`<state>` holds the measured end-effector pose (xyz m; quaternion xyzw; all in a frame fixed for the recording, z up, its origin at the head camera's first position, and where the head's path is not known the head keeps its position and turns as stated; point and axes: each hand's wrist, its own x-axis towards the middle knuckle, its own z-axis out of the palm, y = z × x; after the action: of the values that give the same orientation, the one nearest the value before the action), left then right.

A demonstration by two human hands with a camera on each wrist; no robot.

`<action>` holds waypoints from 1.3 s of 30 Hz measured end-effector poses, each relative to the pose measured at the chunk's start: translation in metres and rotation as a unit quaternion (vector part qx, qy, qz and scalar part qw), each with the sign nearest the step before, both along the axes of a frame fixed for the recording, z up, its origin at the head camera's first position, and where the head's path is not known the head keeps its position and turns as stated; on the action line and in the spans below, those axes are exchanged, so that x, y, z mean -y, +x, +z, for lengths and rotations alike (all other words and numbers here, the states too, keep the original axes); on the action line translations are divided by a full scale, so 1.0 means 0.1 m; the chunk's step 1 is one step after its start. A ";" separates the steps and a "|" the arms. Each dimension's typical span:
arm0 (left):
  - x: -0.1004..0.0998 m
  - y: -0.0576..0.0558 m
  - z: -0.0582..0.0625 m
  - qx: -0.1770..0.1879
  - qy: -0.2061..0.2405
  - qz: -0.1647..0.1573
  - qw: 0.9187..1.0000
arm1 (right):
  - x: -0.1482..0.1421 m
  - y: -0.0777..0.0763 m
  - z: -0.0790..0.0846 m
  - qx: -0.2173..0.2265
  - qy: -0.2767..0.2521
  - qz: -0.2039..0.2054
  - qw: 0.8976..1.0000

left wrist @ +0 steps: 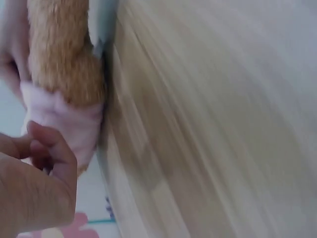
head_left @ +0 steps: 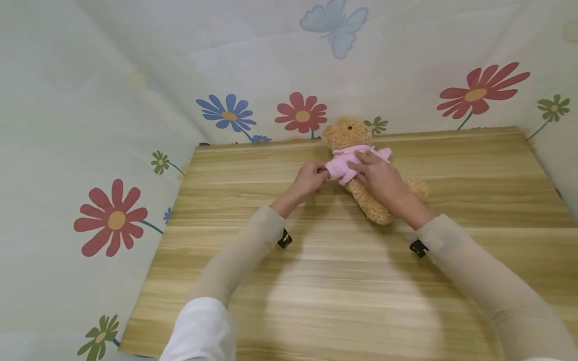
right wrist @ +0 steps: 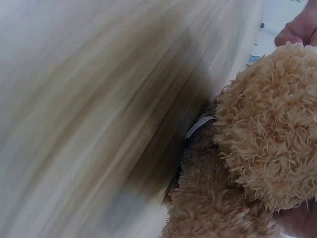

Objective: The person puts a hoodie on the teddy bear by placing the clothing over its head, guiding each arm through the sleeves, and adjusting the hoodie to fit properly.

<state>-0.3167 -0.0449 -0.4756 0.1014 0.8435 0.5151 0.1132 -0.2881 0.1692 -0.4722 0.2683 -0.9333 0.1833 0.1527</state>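
A tan plush teddy bear (head_left: 345, 133) in a pink shirt (head_left: 340, 163) lies on its back on the wooden table, head toward the wall. My left hand (head_left: 310, 179) pinches the end of the shirt's sleeve at the bear's left-hand edge in the head view. Over the bear's body my right hand (head_left: 384, 183) holds the torso and shirt. The left wrist view has the left hand's curled fingers (left wrist: 52, 148) against the pink cloth. Curly plush (right wrist: 272, 134) fills the right side of the right wrist view, hiding most of the right hand.
The wood-grain table (head_left: 352, 281) stretches under both arms and meets a white wall behind the bear, printed with flowers (head_left: 301, 115) and a butterfly (head_left: 336, 25). Black clips (head_left: 419, 248) hang at both sleeve cuffs. A white strip (right wrist: 198, 126), perhaps a tag, shows beside the plush.
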 end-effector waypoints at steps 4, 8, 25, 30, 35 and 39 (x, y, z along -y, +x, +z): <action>0.25 -0.09 0.05 0.050 -0.012 -0.069 0.996 | -0.06 -0.03 0.00 -0.008 -0.010 0.029 1.000; 0.42 -0.17 0.08 0.053 -0.047 -0.111 0.991 | -0.10 -0.03 -0.02 -0.036 -0.013 0.039 0.999; 0.13 0.07 0.06 -0.080 -0.177 -0.046 0.980 | 0.01 0.02 -0.01 0.001 0.003 0.023 1.000; 0.15 0.11 0.05 -0.131 -0.273 -0.046 0.952 | 0.03 0.00 -0.01 0.009 -0.012 0.013 1.000; 0.20 0.14 0.04 -0.185 -0.447 -0.036 0.874 | 0.01 -0.02 0.00 0.023 -0.024 -0.008 0.999; 0.29 0.15 0.05 -0.199 -0.464 -0.051 0.862 | 0.04 -0.04 0.00 0.019 -0.012 -0.002 1.000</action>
<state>-0.3014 -0.0735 -0.4710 0.1799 0.9833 0.0265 0.0029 -0.2919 0.1651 -0.4723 0.2615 -0.9343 0.1988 0.1387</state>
